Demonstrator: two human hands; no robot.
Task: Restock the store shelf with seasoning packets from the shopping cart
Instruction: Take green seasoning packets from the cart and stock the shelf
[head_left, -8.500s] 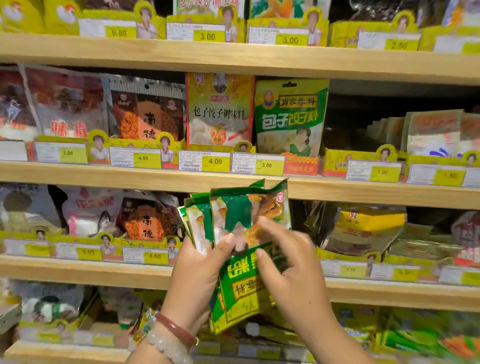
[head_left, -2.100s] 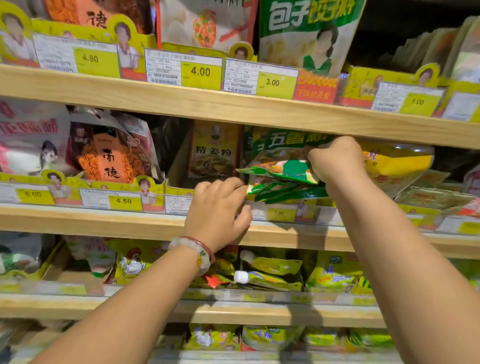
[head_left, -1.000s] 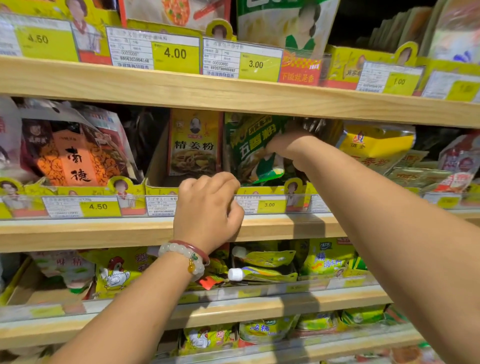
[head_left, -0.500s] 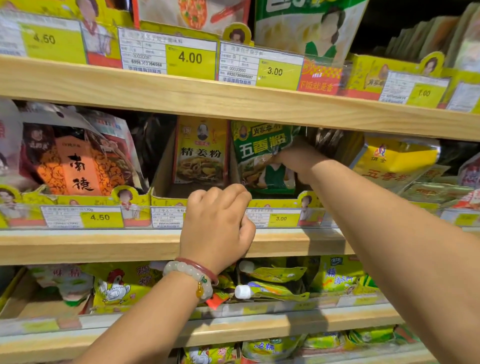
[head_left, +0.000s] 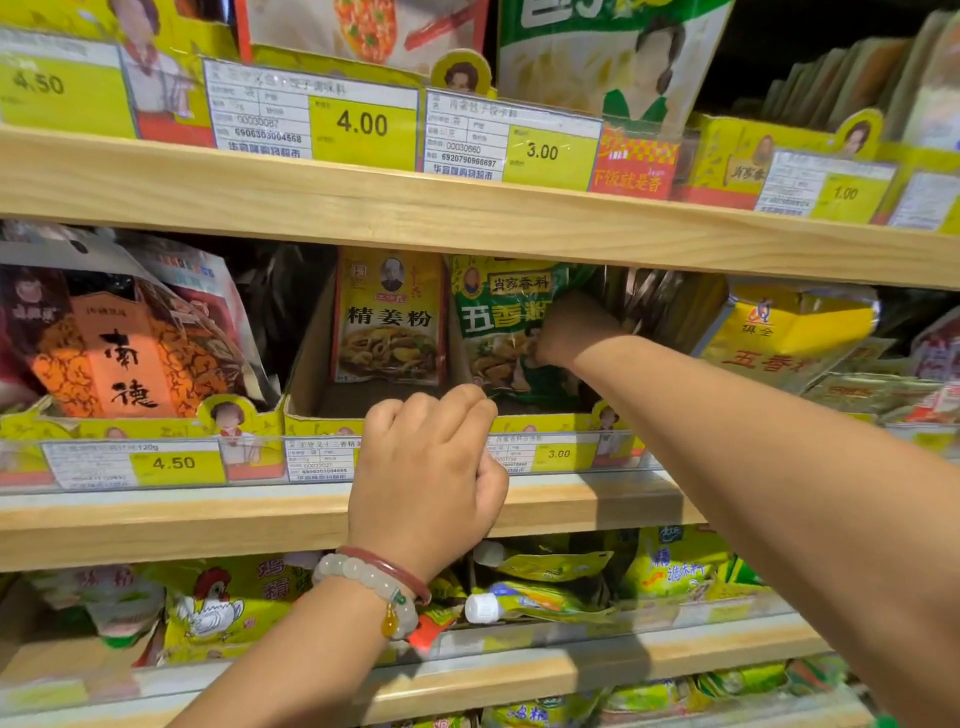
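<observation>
A stack of green seasoning packets (head_left: 493, 322) stands upright in a yellow cardboard display tray (head_left: 306, 364) on the middle wooden shelf (head_left: 156, 519). My right hand (head_left: 571, 327) reaches into the tray and grips the right edge of the packets, its fingers hidden behind them. My left hand (head_left: 426, 467), with a bead bracelet on the wrist, curls its fingers over the tray's front lip. A yellow-and-red ginger powder packet (head_left: 389, 317) stands just left of the green ones. The shopping cart is out of view.
An orange-and-black bag (head_left: 119, 353) fills the tray to the left. Yellow packets (head_left: 795, 327) lie to the right. The upper shelf board (head_left: 467, 213) hangs low over the packets. Price tags (head_left: 174, 462) line the shelf fronts. Chicken-print sachets (head_left: 218, 603) sit on the shelf below.
The green packets went from lying flat in my right hand to standing upright in the tray. My right hand shifted to their right edge. My left hand kept its hold on the tray lip.
</observation>
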